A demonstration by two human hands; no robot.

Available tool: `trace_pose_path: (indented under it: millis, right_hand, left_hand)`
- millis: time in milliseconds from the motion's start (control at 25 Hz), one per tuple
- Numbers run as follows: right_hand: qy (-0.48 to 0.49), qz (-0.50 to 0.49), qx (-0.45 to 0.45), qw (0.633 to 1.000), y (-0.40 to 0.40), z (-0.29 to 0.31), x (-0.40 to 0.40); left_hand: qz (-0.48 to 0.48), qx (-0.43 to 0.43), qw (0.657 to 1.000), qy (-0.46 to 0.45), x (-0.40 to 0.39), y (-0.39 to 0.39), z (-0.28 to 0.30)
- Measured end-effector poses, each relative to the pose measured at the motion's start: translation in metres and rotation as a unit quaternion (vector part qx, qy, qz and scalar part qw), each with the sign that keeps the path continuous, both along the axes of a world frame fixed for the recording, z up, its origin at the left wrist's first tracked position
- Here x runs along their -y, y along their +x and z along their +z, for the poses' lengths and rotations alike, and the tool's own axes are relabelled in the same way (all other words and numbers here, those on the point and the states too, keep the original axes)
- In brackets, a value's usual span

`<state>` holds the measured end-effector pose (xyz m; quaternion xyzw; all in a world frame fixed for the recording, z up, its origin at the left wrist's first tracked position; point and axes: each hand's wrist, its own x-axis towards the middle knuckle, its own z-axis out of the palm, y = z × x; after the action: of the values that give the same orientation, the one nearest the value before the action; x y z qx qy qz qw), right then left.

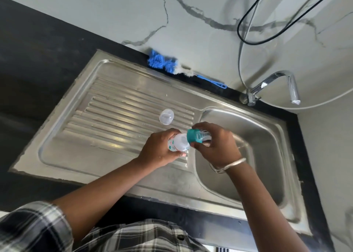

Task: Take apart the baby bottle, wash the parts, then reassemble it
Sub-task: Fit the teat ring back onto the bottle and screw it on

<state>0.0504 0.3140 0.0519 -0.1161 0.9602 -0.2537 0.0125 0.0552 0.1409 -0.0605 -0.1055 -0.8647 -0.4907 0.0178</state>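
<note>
My left hand (159,150) grips the clear baby bottle body (178,143), which has printed markings and lies tilted with its open mouth toward the right. My right hand (215,144) holds the teal screw ring with the nipple (195,136), just off the bottle's mouth and touching or nearly touching it. Both hands hover over the seam between the drainboard and the basin. The clear bottle cap (166,116) rests on the ribbed drainboard, a little beyond my left hand.
The stainless steel sink (267,156) has its basin on the right and its drainboard (107,117) on the left. A blue and white bottle brush (172,65) lies along the back edge. The tap (277,83) stands at the back right, with cables hanging on the wall.
</note>
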Motion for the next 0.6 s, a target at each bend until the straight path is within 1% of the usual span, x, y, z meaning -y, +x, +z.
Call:
trace_pose_path:
  millis: [40, 160, 400, 520, 600]
  right_hand:
    - [0.027, 0.033, 0.002, 0.999, -0.001, -0.002, 0.003]
    - [0.092, 0.051, 0.024, 0.994, -0.003, -0.005, 0.01]
    - [0.118, 0.069, 0.032, 0.99, 0.0, -0.006, 0.023]
    - [0.144, 0.056, 0.022, 0.988, -0.001, -0.008, 0.029]
    - [0.161, 0.031, 0.019, 0.986, -0.001, -0.008, 0.032]
  left_hand:
    - [0.003, -0.002, 1.0, 0.0, -0.001, 0.001, -0.001]
    - [0.004, -0.003, 1.0, -0.007, -0.002, 0.005, -0.003]
    - [0.002, -0.014, 1.0, -0.005, -0.004, 0.009, -0.004]
    - [0.006, -0.017, 1.0, -0.003, -0.005, 0.01, -0.006]
    - [0.005, -0.019, 1.0, -0.005, -0.005, 0.009, -0.008]
